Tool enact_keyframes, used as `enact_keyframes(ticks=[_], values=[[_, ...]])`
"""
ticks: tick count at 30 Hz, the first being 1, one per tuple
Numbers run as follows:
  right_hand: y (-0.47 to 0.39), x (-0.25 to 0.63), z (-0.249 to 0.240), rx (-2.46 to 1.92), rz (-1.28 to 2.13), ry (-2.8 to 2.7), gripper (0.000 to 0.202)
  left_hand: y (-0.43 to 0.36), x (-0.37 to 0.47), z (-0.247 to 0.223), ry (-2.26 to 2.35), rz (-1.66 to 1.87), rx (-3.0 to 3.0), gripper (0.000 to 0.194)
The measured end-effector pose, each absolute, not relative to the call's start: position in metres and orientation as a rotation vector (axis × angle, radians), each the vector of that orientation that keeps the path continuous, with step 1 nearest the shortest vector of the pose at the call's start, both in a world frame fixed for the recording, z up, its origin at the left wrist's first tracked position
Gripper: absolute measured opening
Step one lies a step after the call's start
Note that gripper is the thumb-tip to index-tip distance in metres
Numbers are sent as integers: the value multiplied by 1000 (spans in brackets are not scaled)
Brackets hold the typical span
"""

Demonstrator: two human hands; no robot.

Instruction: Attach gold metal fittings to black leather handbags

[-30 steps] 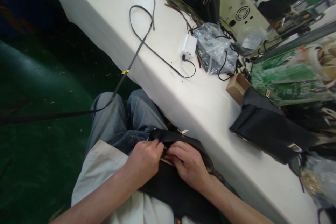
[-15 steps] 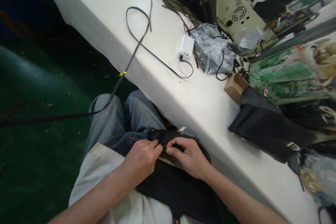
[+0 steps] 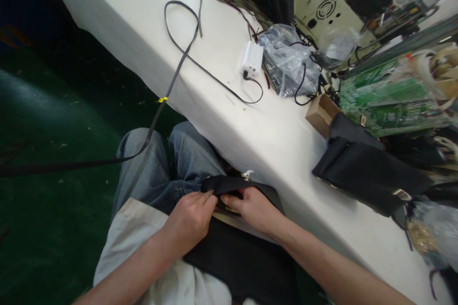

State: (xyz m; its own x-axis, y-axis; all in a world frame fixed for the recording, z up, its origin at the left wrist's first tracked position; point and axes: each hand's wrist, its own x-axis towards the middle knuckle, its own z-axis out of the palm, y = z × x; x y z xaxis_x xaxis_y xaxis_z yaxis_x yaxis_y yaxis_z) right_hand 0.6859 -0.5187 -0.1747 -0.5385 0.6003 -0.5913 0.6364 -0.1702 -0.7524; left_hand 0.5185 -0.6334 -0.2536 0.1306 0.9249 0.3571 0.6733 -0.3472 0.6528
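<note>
A black bag (image 3: 246, 257) lies across my lap, its mouth toward the table and a small metal fitting (image 3: 246, 176) at its far edge. My left hand (image 3: 195, 217) is closed, with thumb and fingers pinching the left end of the bag's opening. At the right part of the opening, my right hand (image 3: 255, 209) reaches in under the far edge. Its thumb points left at the opening, while the other fingertips are hidden inside the bag. Whether those fingers grip anything does not show.
A white-covered table (image 3: 279, 147) runs diagonally ahead. On it are a white power bank (image 3: 251, 58) with a cable, plastic bags (image 3: 289, 64), a small cardboard box (image 3: 322, 114) and another black bag (image 3: 368, 169). A dark strap (image 3: 157, 119) crosses from the table over my knee.
My right hand's fingers have moved from a pinch near my left hand to inside the bag's opening. My left hand keeps its grip, and the view has shifted slightly.
</note>
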Motion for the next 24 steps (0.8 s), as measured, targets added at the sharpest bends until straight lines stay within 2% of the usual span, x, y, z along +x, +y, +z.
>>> enact_keyframes(ticks=[8, 14, 24], values=[[-514, 687, -175, 1505, -1625, 1918, 29, -639, 523, -259, 1599, 1146, 2055, 23], [-509, 684, -174, 1433, -1678, 1895, 34, -643, 526, -256, 1668, 1130, 2068, 20], [-505, 677, -162, 1456, -1430, 1770, 35, -642, 532, -256, 1773, 1229, 2125, 18]])
